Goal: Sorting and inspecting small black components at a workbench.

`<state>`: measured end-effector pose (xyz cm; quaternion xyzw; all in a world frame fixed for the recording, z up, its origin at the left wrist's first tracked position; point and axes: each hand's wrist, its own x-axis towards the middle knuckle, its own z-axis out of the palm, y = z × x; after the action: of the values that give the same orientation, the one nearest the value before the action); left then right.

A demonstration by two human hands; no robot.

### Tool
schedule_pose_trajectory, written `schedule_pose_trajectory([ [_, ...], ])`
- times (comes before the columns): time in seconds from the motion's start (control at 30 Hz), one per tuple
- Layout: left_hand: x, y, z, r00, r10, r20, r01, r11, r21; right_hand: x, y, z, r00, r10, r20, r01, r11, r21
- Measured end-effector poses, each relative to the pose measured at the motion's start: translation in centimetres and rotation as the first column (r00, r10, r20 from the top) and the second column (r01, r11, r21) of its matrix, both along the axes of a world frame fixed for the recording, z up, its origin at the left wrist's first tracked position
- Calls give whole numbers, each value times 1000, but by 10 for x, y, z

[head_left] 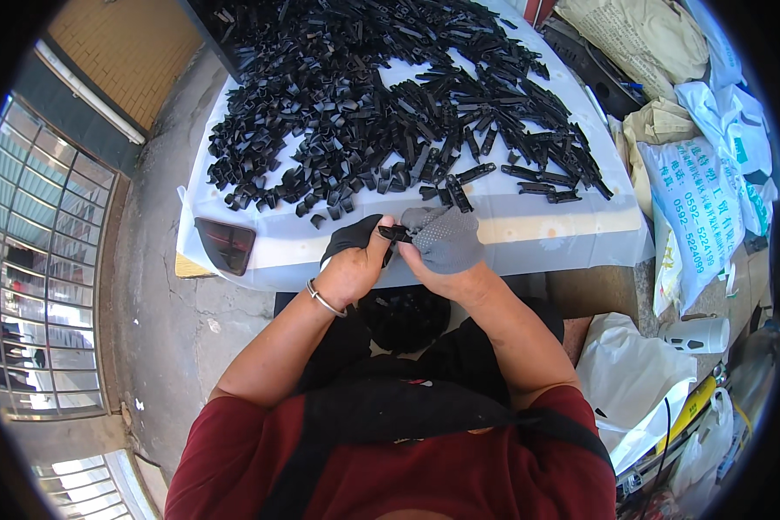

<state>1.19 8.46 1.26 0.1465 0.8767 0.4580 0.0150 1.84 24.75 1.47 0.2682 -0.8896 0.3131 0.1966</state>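
Observation:
Between my two hands, over the near edge of the table, is a small black plastic part (pixel 395 233). My left hand (pixel 361 251), in a black fingerless glove and with a bangle at the wrist, pinches its left end with the thumb on top. From the other side my right hand (pixel 443 243), in a grey dotted glove, closes on the right end. Short curved black pieces (pixel 277 147) lie heaped at the left of the table. Long narrow black pieces (pixel 537 130) are spread at the right, several of them just beyond my hands.
A white cloth covers the table (pixel 537 234). A dark phone-like slab (pixel 225 244) lies at its near left corner. Between my knees stands a container of black parts (pixel 405 316). Sacks and plastic bags (pixel 693 208) crowd the right side. A barred window (pixel 48 260) is at left.

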Motion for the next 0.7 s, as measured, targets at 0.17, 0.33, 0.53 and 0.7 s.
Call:
schedule_pose_trajectory([
  [0.17, -2, -13, -3, 994, 95, 52, -101, 988, 115, 5, 3, 10, 994, 27, 103, -8, 983, -185],
  [0.33, -3, -12, -6, 985, 168, 22, -169, 966, 196, 13, 1, 13, 1000, -23, 19, 21, 996, 86],
  [0.53, 0, -11, 7, 993, 120, 12, -121, 987, 105, 14, -2, 14, 999, -39, -6, 40, 995, 89],
  [0.7, 0, -11, 8, 991, 83, -106, -78, 996, 50, 15, -1, 12, 1000, -11, -19, 14, 985, 174],
])
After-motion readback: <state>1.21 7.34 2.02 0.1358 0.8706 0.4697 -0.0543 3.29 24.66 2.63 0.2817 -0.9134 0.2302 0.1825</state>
